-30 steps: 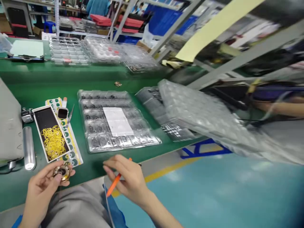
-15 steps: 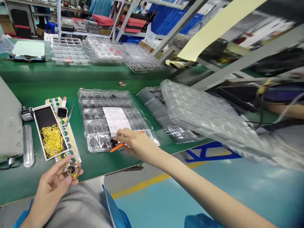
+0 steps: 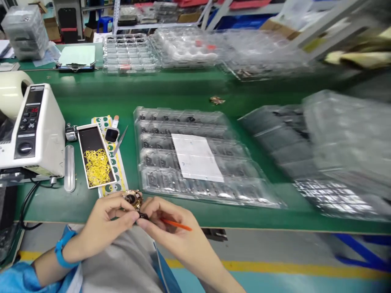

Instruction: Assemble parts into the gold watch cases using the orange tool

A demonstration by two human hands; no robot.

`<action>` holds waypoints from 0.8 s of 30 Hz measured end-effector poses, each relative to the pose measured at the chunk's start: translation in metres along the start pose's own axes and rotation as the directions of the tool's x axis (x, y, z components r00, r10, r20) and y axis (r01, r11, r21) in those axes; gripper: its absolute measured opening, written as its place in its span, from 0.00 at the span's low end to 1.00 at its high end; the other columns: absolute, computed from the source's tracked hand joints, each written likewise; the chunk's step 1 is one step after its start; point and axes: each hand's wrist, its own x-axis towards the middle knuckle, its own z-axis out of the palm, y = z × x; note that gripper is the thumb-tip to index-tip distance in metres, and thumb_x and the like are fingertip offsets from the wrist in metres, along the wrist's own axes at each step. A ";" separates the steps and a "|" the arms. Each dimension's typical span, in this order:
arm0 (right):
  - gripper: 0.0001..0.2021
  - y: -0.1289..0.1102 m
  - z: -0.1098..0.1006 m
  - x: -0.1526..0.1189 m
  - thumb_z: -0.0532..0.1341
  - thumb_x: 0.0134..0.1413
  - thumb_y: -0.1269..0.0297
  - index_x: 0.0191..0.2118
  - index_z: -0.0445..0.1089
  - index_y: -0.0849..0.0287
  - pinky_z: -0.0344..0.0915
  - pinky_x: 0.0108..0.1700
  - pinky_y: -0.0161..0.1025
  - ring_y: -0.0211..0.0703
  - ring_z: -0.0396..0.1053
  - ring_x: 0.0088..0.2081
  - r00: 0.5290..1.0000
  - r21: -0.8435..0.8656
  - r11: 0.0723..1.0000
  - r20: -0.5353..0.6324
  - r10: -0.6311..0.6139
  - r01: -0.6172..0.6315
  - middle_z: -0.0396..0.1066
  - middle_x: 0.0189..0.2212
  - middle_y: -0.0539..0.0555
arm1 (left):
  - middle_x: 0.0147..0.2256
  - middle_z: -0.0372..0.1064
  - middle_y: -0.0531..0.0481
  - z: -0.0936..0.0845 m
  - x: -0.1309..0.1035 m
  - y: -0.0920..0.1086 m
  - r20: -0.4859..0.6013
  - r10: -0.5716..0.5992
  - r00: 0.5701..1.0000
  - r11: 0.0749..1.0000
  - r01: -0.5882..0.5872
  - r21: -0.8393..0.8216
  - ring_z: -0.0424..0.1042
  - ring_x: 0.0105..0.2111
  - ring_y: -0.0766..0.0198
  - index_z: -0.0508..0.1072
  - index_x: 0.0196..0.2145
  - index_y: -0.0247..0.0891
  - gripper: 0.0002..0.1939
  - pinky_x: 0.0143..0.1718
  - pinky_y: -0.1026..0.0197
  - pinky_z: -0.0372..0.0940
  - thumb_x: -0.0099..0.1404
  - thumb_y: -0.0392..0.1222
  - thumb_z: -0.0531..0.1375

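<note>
Near the table's front edge, my left hand (image 3: pixel 111 219) is closed on a round, gold-coloured part (image 3: pixel 133 198) with a dark centre. My right hand (image 3: pixel 174 228) meets it from the right, pinching a small black piece (image 3: pixel 143 215) against the lower side of the round part. An orange stick (image 3: pixel 176 224) is also held among my right fingers and points to the right. Behind my hands lies a clear compartment tray (image 3: pixel 195 187) holding small dark parts, with a white paper sheet (image 3: pixel 197 158) on top.
To the left are a white box (image 3: pixel 80 142) of yellow rings, tweezers (image 3: pixel 121 140), a smartwatch (image 3: pixel 112 135), a clear tube (image 3: pixel 69 169) and a white tape machine (image 3: pixel 50 134). Blurred clear trays (image 3: pixel 345 134) stand at the right. More trays (image 3: pixel 131 53) line the raised back shelf.
My right hand has left the compartment tray and come back to my left hand, now with a small black piece. The view has turned left, bringing the tape machine into sight.
</note>
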 end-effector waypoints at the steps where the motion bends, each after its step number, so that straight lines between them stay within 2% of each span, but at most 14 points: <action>1: 0.12 0.002 0.001 0.000 0.63 0.56 0.61 0.25 0.64 0.58 0.55 0.21 0.32 0.35 0.56 0.21 0.999 0.005 0.999 0.000 -0.045 0.045 0.62 0.20 0.48 | 0.32 0.73 0.45 -0.001 -0.001 0.001 -0.017 -0.002 1.000 1.000 0.002 0.002 0.74 0.38 0.55 0.77 0.23 0.38 0.23 0.46 0.53 0.69 0.61 0.61 0.65; 3: 0.07 0.005 -0.003 0.001 0.60 0.60 0.65 0.30 0.67 0.57 0.60 0.24 0.33 0.37 0.62 0.24 0.976 -0.015 0.976 -0.034 -0.216 0.216 0.66 0.24 0.50 | 0.30 0.73 0.45 -0.005 -0.002 0.003 -0.034 -0.031 0.999 0.998 0.029 -0.053 0.73 0.38 0.54 0.76 0.22 0.38 0.23 0.45 0.54 0.67 0.59 0.61 0.66; 4: 0.04 0.005 -0.006 0.001 0.59 0.61 0.69 0.34 0.69 0.57 0.63 0.25 0.33 0.38 0.66 0.26 0.941 -0.062 0.942 -0.056 -0.332 0.329 0.68 0.26 0.50 | 0.29 0.73 0.46 -0.007 -0.003 0.003 -0.027 -0.064 0.998 0.994 0.061 -0.093 0.73 0.36 0.55 0.76 0.22 0.38 0.23 0.43 0.55 0.67 0.58 0.61 0.67; 6: 0.11 0.006 -0.012 0.002 0.56 0.60 0.77 0.41 0.71 0.55 0.65 0.27 0.33 0.38 0.69 0.29 0.827 -0.228 0.815 -0.061 -0.559 0.533 0.71 0.30 0.52 | 0.25 0.71 0.49 -0.010 -0.004 0.003 0.010 -0.143 0.990 0.975 0.143 -0.170 0.70 0.30 0.60 0.76 0.22 0.37 0.22 0.36 0.60 0.65 0.56 0.60 0.69; 7: 0.14 0.007 -0.015 0.003 0.56 0.59 0.79 0.43 0.72 0.54 0.64 0.27 0.33 0.37 0.69 0.29 0.765 -0.322 0.730 -0.026 -0.643 0.603 0.72 0.32 0.53 | 0.24 0.70 0.50 -0.011 -0.005 0.003 0.041 -0.180 0.983 0.963 0.185 -0.196 0.68 0.28 0.62 0.76 0.22 0.37 0.21 0.34 0.61 0.64 0.55 0.59 0.70; 9: 0.13 0.007 -0.018 0.003 0.57 0.59 0.79 0.42 0.73 0.55 0.62 0.24 0.33 0.36 0.66 0.25 0.670 -0.458 0.571 0.075 -0.739 0.681 0.74 0.33 0.53 | 0.22 0.68 0.52 -0.013 -0.006 0.003 0.103 -0.226 0.969 0.944 0.244 -0.225 0.65 0.25 0.66 0.77 0.23 0.36 0.20 0.30 0.63 0.61 0.54 0.58 0.71; 11: 0.10 0.008 -0.018 0.002 0.57 0.61 0.76 0.40 0.73 0.55 0.61 0.23 0.34 0.35 0.64 0.23 0.629 -0.506 0.492 0.135 -0.766 0.708 0.75 0.32 0.53 | 0.20 0.67 0.54 -0.012 -0.007 0.005 0.141 -0.237 0.961 0.935 0.265 -0.235 0.63 0.23 0.68 0.77 0.23 0.36 0.20 0.28 0.65 0.60 0.54 0.57 0.71; 12: 0.10 0.008 -0.017 0.001 0.56 0.63 0.76 0.40 0.73 0.56 0.61 0.23 0.34 0.35 0.66 0.23 0.625 -0.505 0.491 0.131 -0.770 0.710 0.76 0.31 0.53 | 0.20 0.66 0.54 -0.012 -0.007 0.006 0.156 -0.233 0.960 0.932 0.267 -0.244 0.63 0.22 0.68 0.78 0.23 0.36 0.19 0.28 0.65 0.61 0.55 0.56 0.71; 14: 0.09 0.008 -0.014 -0.002 0.56 0.64 0.75 0.40 0.72 0.56 0.64 0.25 0.35 0.37 0.70 0.26 0.653 -0.468 0.562 0.044 -0.756 0.682 0.75 0.31 0.53 | 0.23 0.70 0.53 -0.010 -0.008 0.008 0.170 -0.205 0.964 0.924 0.248 -0.292 0.68 0.24 0.68 0.79 0.26 0.37 0.16 0.30 0.65 0.66 0.58 0.54 0.70; 15: 0.09 0.007 -0.012 -0.003 0.56 0.64 0.74 0.40 0.72 0.56 0.66 0.27 0.35 0.39 0.71 0.28 0.685 -0.431 0.628 -0.030 -0.728 0.648 0.75 0.32 0.54 | 0.27 0.74 0.51 -0.010 -0.009 0.009 0.172 -0.181 0.968 0.917 0.229 -0.327 0.72 0.27 0.66 0.81 0.29 0.39 0.12 0.33 0.65 0.69 0.60 0.52 0.69; 17: 0.07 0.005 -0.009 -0.004 0.58 0.64 0.72 0.38 0.72 0.55 0.67 0.28 0.36 0.41 0.72 0.32 0.776 -0.323 0.781 -0.177 -0.605 0.535 0.73 0.32 0.55 | 0.40 0.77 0.50 -0.009 -0.011 0.008 0.168 -0.118 0.979 0.909 0.175 -0.379 0.76 0.37 0.63 0.81 0.41 0.46 0.08 0.42 0.62 0.72 0.64 0.46 0.67; 18: 0.06 0.004 -0.008 -0.003 0.59 0.63 0.72 0.37 0.73 0.55 0.67 0.28 0.36 0.42 0.72 0.32 0.822 -0.258 0.846 -0.225 -0.523 0.468 0.73 0.32 0.55 | 0.46 0.76 0.50 -0.010 -0.012 0.007 0.159 -0.082 0.984 0.912 0.139 -0.386 0.77 0.42 0.62 0.79 0.47 0.51 0.12 0.46 0.60 0.73 0.66 0.44 0.65; 21: 0.07 0.000 -0.005 0.005 0.64 0.59 0.69 0.30 0.74 0.56 0.63 0.24 0.33 0.41 0.70 0.29 0.921 -0.050 0.954 -0.252 -0.298 0.295 0.72 0.30 0.54 | 0.54 0.73 0.49 -0.012 -0.016 0.001 0.132 0.000 0.991 0.938 0.046 -0.345 0.75 0.50 0.60 0.70 0.59 0.56 0.22 0.51 0.58 0.72 0.71 0.38 0.59; 24: 0.09 -0.002 -0.004 0.013 0.68 0.53 0.63 0.23 0.74 0.57 0.62 0.23 0.32 0.40 0.69 0.28 0.968 0.113 0.980 -0.209 -0.138 0.164 0.72 0.29 0.55 | 0.55 0.72 0.47 -0.016 -0.021 -0.005 0.103 0.016 0.995 0.969 0.010 -0.246 0.73 0.53 0.57 0.67 0.62 0.52 0.22 0.54 0.56 0.71 0.72 0.37 0.57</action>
